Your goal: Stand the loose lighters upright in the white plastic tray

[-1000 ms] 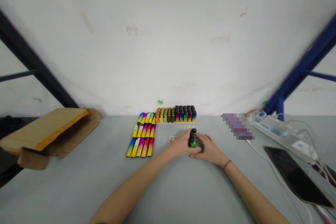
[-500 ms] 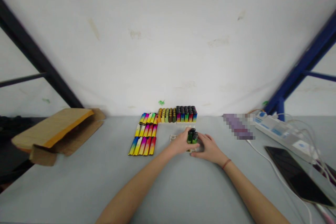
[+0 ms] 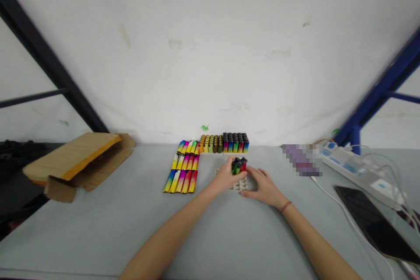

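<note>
My left hand (image 3: 226,176) and my right hand (image 3: 263,189) close from both sides around a small bunch of upright disposable lighters (image 3: 239,166) with black tops and green and red bodies. Under them lies a clear plastic tray (image 3: 241,186), mostly hidden by my hands. Beyond my hands stand rows of upright lighters (image 3: 229,143) in multicoloured gradients. To their left, several gradient lighters lie flat in rows (image 3: 183,171). Neither of those groups touches my hands.
A grey table (image 3: 98,227) runs to a white wall. A cardboard box flap (image 3: 75,164) lies at left. At right are a pixelated purple object (image 3: 300,160), a white power strip (image 3: 351,168) with cables, and a dark tablet (image 3: 377,223).
The bunch of lighters has tilted and sunk lower toward the tray, and more of the tray shows. The whole view has shifted slightly right.
</note>
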A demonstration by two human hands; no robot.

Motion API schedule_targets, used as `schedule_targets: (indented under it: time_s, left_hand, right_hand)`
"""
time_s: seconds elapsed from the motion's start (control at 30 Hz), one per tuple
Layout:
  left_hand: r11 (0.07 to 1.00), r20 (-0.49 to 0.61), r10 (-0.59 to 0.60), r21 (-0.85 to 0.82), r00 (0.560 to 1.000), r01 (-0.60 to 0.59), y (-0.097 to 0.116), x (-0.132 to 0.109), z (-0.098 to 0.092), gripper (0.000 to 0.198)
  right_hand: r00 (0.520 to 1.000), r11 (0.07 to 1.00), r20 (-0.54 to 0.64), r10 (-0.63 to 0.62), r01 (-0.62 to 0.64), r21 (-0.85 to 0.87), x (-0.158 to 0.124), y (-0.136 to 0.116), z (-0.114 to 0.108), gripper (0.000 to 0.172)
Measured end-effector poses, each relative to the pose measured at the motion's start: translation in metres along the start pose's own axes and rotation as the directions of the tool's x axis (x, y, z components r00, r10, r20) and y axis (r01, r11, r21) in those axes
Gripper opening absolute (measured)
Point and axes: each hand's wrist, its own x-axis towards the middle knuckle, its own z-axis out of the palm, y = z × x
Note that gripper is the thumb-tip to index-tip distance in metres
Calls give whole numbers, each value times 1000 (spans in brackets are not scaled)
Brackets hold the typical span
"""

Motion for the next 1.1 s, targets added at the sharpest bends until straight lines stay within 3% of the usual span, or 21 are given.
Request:
schedule_targets:
  time_s: [0.07, 0.17, 0.27, 0.37, 0.57, 0.7, 1.1]
  left_hand:
    - [999, -120, -41, -9, 992, 40, 7, 1, -22, 50]
    - [970, -187, -188, 116, 964, 212, 8, 4, -77, 51]
    - [835, -220, -388, 327, 895, 443, -4, 3, -132, 53]
    - [694, -269, -475, 471, 838, 544, -17, 0, -157, 55]
    - [498, -358, -459, 654, 813, 569, -20, -3, -137, 57]
    - [452, -376, -404, 711, 834, 539, -17, -5, -127, 57]
    - [358, -544, -257, 714, 798, 602, -26, -24, -117, 52]
  right_hand:
    - [1000, 1000, 18, 5, -5, 8, -1, -2, -2, 83]
    - [1000, 1000, 26, 4, -5, 18, -1, -4, -5, 81]
    - [1000, 1000, 19, 0, 0, 24, -2, -5, -5, 79]
    - [1000, 1000, 23, 0, -1, 21, -1, -6, -6, 78]
    - [999, 1000, 32, -4, 3, 16, -2, -8, -6, 78]
    - [1000, 1000, 20, -16, 16, 13, -2, -6, -5, 78]
    - [999, 999, 13, -36, 36, 1, -2, -5, -4, 75]
